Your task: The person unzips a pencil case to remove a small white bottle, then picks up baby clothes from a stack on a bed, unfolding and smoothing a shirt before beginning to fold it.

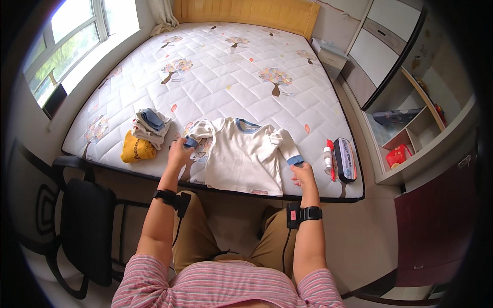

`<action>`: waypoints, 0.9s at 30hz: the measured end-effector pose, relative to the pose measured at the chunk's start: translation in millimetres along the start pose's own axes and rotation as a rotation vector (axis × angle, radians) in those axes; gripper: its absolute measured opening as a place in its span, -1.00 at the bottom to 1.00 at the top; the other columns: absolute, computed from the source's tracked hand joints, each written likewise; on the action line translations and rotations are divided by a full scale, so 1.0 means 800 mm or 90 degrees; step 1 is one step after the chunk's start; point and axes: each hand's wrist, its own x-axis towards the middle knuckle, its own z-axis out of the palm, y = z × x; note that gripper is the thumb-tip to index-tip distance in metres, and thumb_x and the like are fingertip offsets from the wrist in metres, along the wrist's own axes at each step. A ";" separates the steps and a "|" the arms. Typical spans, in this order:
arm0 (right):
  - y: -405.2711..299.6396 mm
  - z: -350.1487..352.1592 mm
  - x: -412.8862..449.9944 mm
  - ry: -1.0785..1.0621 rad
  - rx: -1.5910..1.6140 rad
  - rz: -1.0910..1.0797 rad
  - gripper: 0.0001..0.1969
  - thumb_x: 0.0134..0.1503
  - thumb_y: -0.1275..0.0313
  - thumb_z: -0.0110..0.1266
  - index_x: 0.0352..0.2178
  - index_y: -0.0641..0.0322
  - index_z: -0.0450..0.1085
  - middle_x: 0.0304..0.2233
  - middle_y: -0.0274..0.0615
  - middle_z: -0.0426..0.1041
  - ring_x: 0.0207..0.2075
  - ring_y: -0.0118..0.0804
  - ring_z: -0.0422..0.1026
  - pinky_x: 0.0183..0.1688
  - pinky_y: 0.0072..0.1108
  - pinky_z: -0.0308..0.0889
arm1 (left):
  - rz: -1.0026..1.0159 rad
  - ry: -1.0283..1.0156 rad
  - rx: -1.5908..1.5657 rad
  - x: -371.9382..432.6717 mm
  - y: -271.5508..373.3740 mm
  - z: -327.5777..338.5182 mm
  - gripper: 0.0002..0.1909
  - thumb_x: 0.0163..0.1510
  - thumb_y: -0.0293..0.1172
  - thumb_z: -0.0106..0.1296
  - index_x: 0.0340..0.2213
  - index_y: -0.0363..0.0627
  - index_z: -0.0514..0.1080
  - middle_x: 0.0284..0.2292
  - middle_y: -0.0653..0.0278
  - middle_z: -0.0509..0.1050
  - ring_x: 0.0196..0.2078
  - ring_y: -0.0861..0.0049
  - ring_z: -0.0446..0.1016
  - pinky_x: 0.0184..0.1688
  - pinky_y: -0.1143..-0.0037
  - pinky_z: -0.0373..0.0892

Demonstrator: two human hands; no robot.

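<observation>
A small white long-sleeved shirt [244, 158] with blue collar and cuffs lies spread on the quilted mattress [231, 102], its hem at the near edge. My left hand [180, 151] grips the blue cuff of the sleeve on the left. On the other side, my right hand [302, 174] holds the edge of the other blue cuff between thumb and fingers. Left of the shirt sits a pile of folded white and blue clothes [151, 127], partly on a folded yellow garment [138, 148] that bears writing.
Right of the shirt lie a small white bottle [327, 158], a red item [332, 169] and a dark-edged pencil case [344, 159]. A black chair [86, 227] stands at the left near the bed. Open shelves [412, 134] and a nightstand [329, 56] are along the right.
</observation>
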 end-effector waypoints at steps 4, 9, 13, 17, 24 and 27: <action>0.014 0.003 0.032 -0.010 0.158 0.035 -0.37 0.51 0.18 0.70 0.36 0.25 0.55 0.04 -0.01 0.70 -0.03 0.09 0.77 0.01 0.04 0.72 | -0.084 0.021 0.006 0.022 -0.028 -0.004 -0.85 0.45 -0.38 0.47 -0.02 -0.13 0.83 -0.26 0.41 0.72 -0.18 0.61 0.65 -0.08 0.46 0.56; 0.028 0.051 0.047 -0.043 0.411 0.043 -0.54 0.45 0.31 0.73 0.22 0.13 0.64 0.01 -0.02 0.72 0.00 0.14 0.79 -0.04 -0.04 0.67 | -0.151 -0.023 0.025 0.041 -0.054 0.009 -0.85 0.44 -0.40 0.47 -0.02 -0.13 0.83 -0.26 0.40 0.73 -0.18 0.60 0.65 -0.07 0.45 0.57; -0.028 0.042 0.067 0.197 0.508 0.018 -0.63 0.36 0.54 0.65 0.12 0.22 0.67 -0.05 -0.05 0.72 -0.18 -0.02 0.75 -0.35 -0.30 0.54 | -0.159 0.002 -0.002 0.064 -0.047 0.025 -0.85 0.43 -0.41 0.47 -0.02 -0.13 0.84 -0.26 0.39 0.73 -0.18 0.59 0.66 -0.07 0.45 0.57; -0.097 -0.038 0.057 0.344 0.529 -0.118 -0.59 0.40 0.46 0.65 0.19 0.25 0.67 -0.01 -0.07 0.75 -0.14 -0.09 0.75 -0.26 -0.33 0.57 | -0.154 0.160 -0.031 0.081 -0.065 -0.002 -0.84 0.42 -0.42 0.46 -0.02 -0.13 0.84 -0.26 0.38 0.73 -0.18 0.58 0.66 -0.07 0.44 0.58; -0.143 -0.050 -0.019 0.476 0.367 -0.319 -0.51 0.48 0.34 0.65 0.31 0.31 0.67 0.06 -0.11 0.79 -0.07 -0.20 0.76 -0.11 -0.38 0.61 | -0.103 0.341 -0.118 0.109 -0.043 -0.028 -0.84 0.40 -0.44 0.46 -0.03 -0.13 0.84 -0.26 0.37 0.74 -0.18 0.56 0.67 -0.07 0.43 0.58; -0.149 -0.002 -0.055 0.456 0.284 -0.431 -0.46 0.52 0.28 0.66 0.36 0.33 0.68 0.09 -0.12 0.80 -0.04 -0.25 0.76 -0.05 -0.40 0.63 | -0.055 0.392 -0.121 0.109 -0.028 -0.046 -0.84 0.40 -0.45 0.46 -0.03 -0.13 0.84 -0.26 0.36 0.74 -0.18 0.55 0.67 -0.06 0.43 0.59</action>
